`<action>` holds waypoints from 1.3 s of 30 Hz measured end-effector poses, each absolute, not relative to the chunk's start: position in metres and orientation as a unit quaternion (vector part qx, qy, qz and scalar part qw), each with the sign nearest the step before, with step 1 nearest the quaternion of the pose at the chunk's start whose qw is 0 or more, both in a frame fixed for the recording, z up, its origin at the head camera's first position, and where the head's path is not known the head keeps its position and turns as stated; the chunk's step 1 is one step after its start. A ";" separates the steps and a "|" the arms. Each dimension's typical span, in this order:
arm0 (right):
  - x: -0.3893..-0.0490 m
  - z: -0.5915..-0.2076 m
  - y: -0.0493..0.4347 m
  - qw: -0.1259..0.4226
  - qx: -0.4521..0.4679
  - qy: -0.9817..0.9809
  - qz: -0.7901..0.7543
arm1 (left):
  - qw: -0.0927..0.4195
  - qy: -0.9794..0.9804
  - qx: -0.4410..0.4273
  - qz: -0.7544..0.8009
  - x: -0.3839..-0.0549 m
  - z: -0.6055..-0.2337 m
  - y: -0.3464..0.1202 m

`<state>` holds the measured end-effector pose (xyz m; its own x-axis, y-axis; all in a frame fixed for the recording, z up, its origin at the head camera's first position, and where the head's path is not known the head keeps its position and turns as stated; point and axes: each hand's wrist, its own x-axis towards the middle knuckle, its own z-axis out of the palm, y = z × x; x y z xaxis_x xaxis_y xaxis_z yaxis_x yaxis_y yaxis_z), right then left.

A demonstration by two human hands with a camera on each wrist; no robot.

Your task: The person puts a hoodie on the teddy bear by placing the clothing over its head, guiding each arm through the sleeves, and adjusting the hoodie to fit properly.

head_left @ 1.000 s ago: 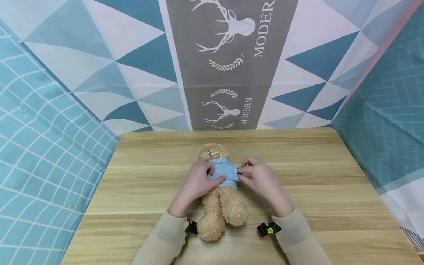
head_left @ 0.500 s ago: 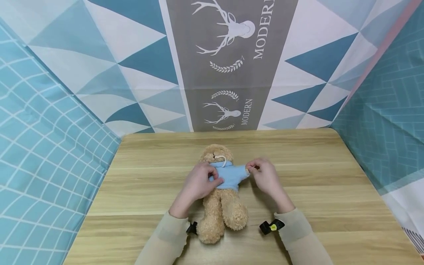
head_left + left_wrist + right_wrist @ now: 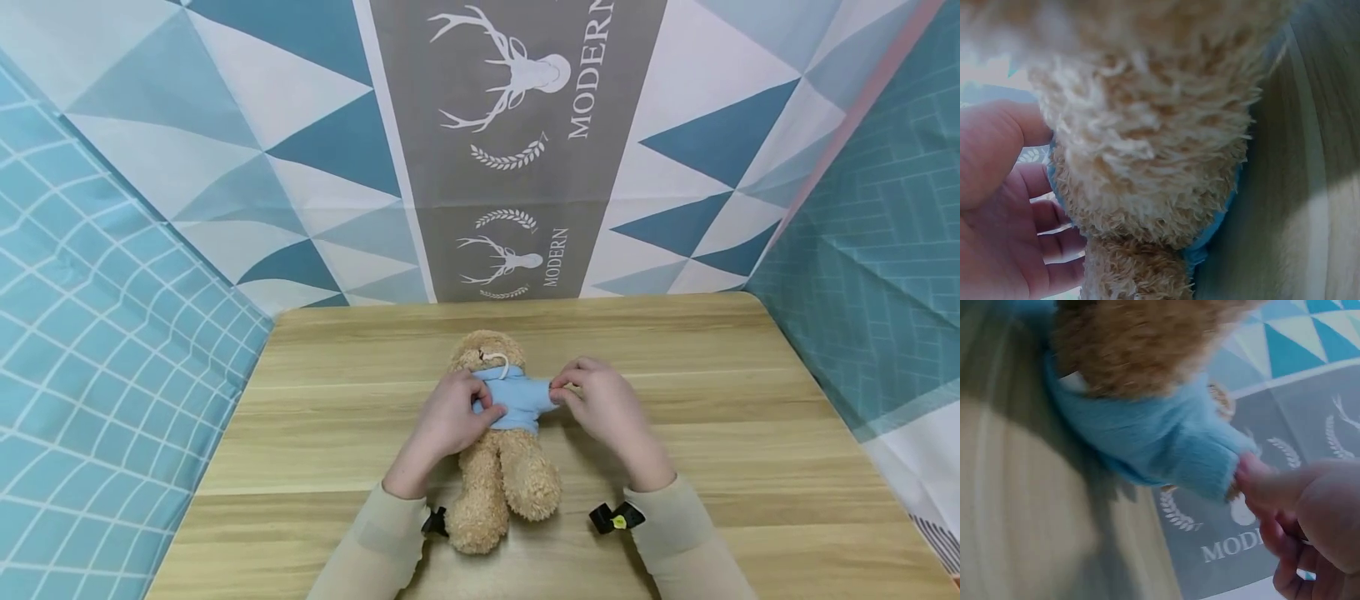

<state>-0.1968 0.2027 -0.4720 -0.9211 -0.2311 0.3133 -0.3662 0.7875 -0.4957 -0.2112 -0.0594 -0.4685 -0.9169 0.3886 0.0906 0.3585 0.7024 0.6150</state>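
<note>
A light-brown plush teddy bear (image 3: 477, 500) lies on the wooden table, its legs toward the person. It wears a light-blue shirt (image 3: 516, 402). A white cord (image 3: 498, 362) curls over the shirt's neckline. My left hand (image 3: 452, 415) holds the bear's left-hand side in the head view, thumb and index finger on the shirt. On the opposite side, my right hand (image 3: 602, 406) pinches the end of the sleeve (image 3: 1200, 459). A little brown plush shows at the cuff in the right wrist view. Whether the paw is also pinched is hidden.
Wood-grain table (image 3: 315, 417) extends around the bear on all sides. A patterned cloth (image 3: 517, 167) with deer prints hangs behind it. Blue gridded cloth (image 3: 90, 350) stands on the left and teal cloth (image 3: 885, 250) on the right.
My right hand drew the sleeve outward to the right, then came slightly back left. The sleeve is more stretched out than a second ago. My left hand stays at the bear's side.
</note>
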 end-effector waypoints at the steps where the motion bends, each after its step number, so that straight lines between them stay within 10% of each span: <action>1: -0.198 -0.475 0.202 0.119 0.143 -0.942 0.280 | 0.022 0.922 0.204 0.328 -0.212 -0.468 -0.060; 12: -0.209 -0.496 0.209 -0.014 0.051 -0.917 0.396 | 0.044 0.905 0.249 0.341 -0.215 -0.470 -0.071; 22: -0.200 -0.471 0.211 0.067 0.186 -0.901 0.385 | 0.054 0.906 0.222 0.357 -0.215 -0.468 -0.073; 39: -0.207 -0.484 0.216 0.053 0.051 -0.904 0.422 | 0.074 0.890 0.256 0.370 -0.219 -0.465 -0.081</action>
